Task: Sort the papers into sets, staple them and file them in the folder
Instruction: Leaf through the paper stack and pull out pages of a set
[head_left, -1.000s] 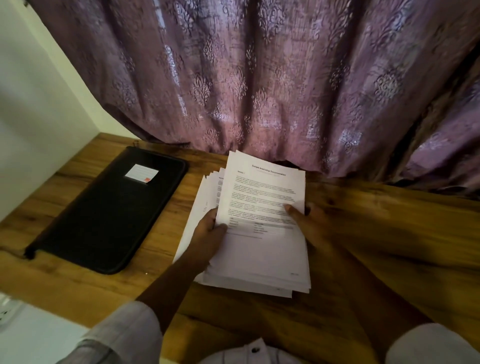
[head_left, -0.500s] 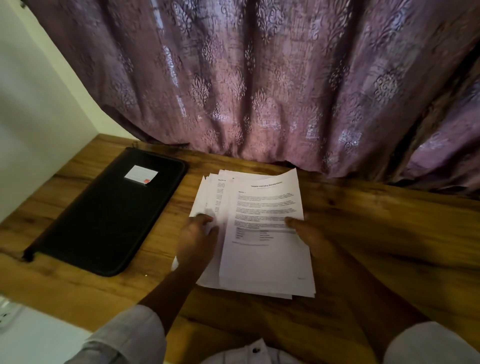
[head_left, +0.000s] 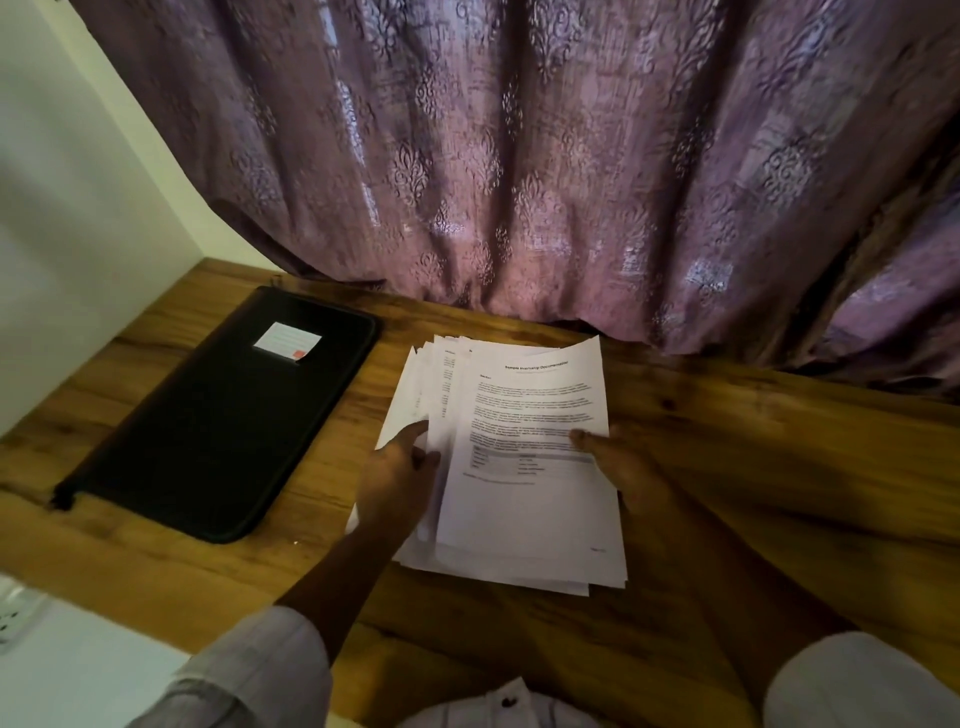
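Head view, poster one: what's the risk here? The papers (head_left: 524, 467) lie in a loose pile on the table (head_left: 753, 467), fanned out to the left. I see the left hand (head_left: 402, 480) pinching the fanned edges. The right hand (head_left: 618, 467) has its thumb pressed on the top sheet at the right edge, fingers tucked under I think.

Poster two: mixing sets, I'd say. The sheets look alike and the light is dim, so if that thumb slips, pages slide together or two come up as one. The curtain (head_left: 519, 182) hangs right down to the pile's far edge and could snag a lifted page. The black folder (head_left: 218, 415) sits just left, closed, with a white label (head_left: 287, 340), so it needs opening. No stapler in sight.
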